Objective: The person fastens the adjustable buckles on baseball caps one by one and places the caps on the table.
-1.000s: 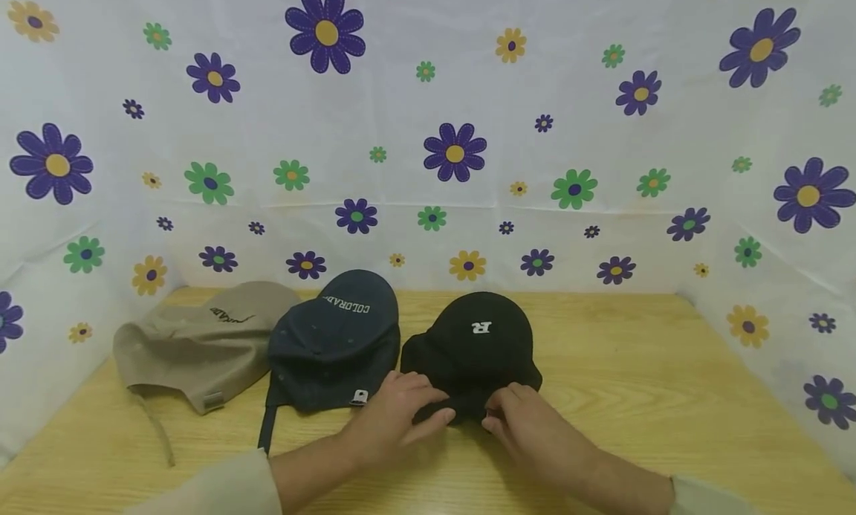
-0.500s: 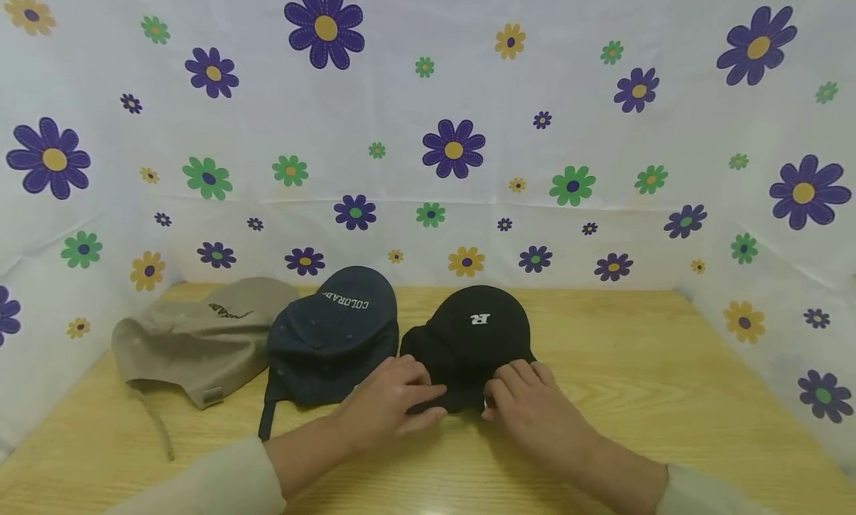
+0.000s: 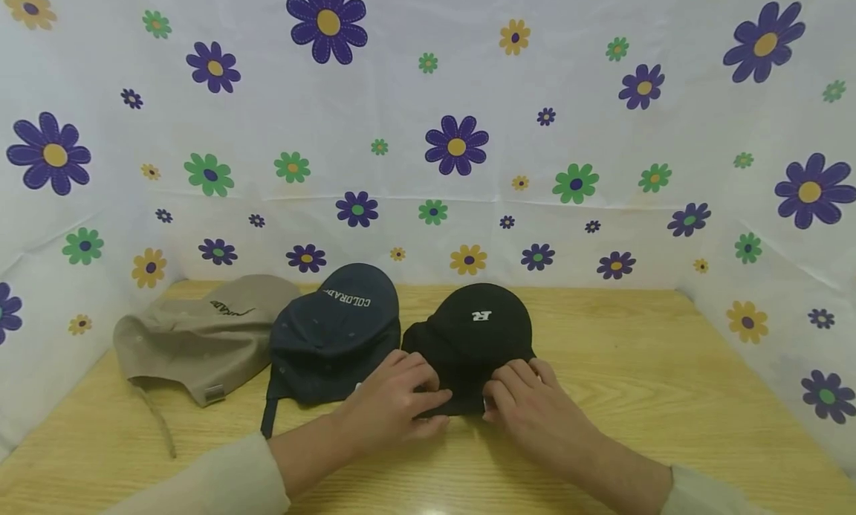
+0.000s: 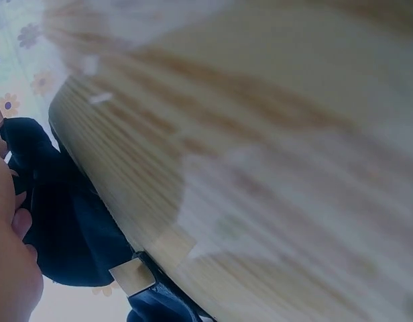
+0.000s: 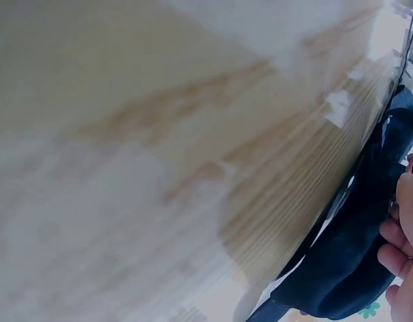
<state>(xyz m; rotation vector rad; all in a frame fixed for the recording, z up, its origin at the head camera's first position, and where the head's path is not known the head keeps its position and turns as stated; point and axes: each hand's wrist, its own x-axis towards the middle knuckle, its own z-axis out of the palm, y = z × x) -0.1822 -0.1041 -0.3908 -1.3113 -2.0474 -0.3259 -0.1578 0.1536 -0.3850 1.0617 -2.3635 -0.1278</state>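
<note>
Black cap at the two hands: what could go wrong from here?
Its cloth looks soft, so the black cap might bunch unevenly, with the left hand and the right hand at opposite sides of its near edge. The left hand also sits close to the navy cap, so it could nudge that one.

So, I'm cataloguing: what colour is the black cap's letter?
The letter is white, clearest in the head view.

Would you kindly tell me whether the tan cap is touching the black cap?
Apart: the head view shows the navy cap lying between the tan cap and the black cap.
</note>
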